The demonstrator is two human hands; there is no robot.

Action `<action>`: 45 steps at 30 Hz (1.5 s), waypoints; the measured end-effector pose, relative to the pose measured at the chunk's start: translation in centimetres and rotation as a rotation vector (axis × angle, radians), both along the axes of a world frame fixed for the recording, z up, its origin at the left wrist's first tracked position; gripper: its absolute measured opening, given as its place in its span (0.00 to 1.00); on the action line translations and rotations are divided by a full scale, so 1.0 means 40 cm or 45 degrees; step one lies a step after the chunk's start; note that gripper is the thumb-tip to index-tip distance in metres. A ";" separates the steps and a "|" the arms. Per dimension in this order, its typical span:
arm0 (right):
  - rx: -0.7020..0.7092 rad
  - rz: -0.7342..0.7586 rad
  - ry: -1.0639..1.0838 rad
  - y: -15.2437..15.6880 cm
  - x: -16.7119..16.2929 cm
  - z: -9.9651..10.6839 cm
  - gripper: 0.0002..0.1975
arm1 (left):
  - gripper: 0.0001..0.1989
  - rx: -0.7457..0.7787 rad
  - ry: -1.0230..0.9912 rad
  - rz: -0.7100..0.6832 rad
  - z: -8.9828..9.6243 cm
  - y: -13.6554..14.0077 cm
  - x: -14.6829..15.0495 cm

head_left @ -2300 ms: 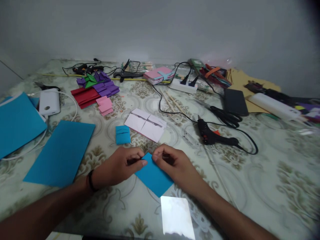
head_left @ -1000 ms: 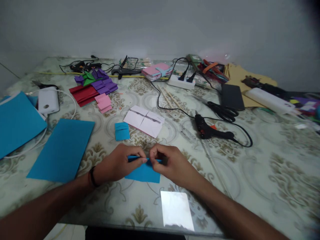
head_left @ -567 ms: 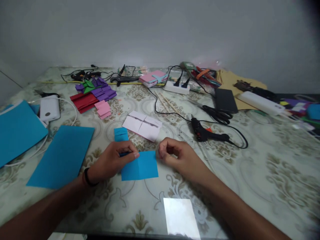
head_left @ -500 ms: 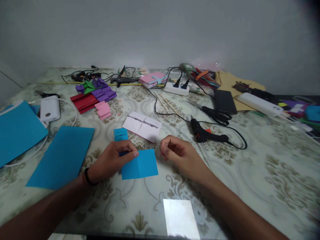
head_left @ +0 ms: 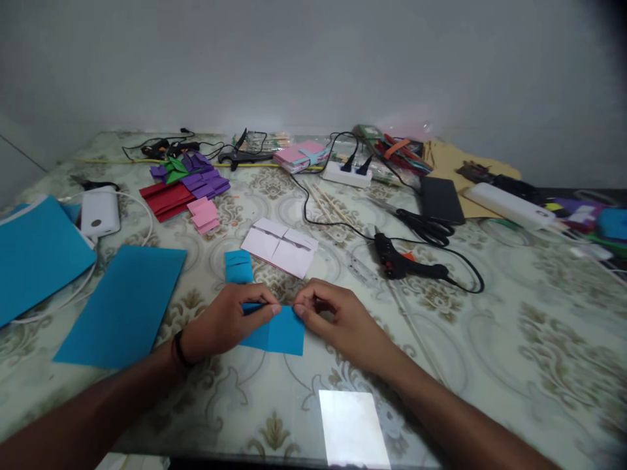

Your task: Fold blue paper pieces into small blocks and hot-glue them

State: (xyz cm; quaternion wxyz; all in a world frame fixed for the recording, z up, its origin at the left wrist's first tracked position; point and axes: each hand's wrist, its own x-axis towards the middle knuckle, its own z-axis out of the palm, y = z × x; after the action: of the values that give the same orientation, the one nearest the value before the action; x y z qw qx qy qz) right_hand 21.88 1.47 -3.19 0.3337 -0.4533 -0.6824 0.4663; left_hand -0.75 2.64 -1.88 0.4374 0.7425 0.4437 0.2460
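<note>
A small creased piece of blue paper is held between my two hands, over the near middle of the table. My left hand pinches its top edge near the crease, thumb towards me. At the top right corner, my right hand has thumb and fingertips closed on the same paper. Just beyond my left hand lies a small folded blue paper piece. Farther back is a folded white paper with its flaps meeting along the middle. A larger blue sheet lies left of my left hand.
A black glue gun with its cord and black-handled scissors lie to the right. Folded red paper, purple pieces and a white power bank are at the left. A white power strip sits at the back.
My right hand has moved left and taken hold of the blue paper's top right corner. My left hand has shifted slightly right and nearer, still pinching the paper.
</note>
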 end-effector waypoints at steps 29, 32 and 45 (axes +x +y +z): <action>0.210 0.040 -0.133 0.035 -0.044 -0.026 0.05 | 0.06 0.068 0.030 0.088 -0.010 0.021 -0.012; 0.221 0.051 -0.113 0.035 -0.047 -0.024 0.04 | 0.05 0.072 0.038 0.089 -0.009 0.022 -0.011; 0.169 0.053 -0.043 0.027 -0.053 -0.016 0.05 | 0.03 0.068 0.026 0.006 -0.008 0.017 -0.008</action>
State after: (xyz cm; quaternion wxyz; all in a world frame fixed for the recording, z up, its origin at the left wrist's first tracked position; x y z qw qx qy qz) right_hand 19.75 2.55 -3.81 0.3418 -0.4237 -0.7266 0.4193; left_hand -1.08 3.30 -2.20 0.4124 0.7553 0.4432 0.2511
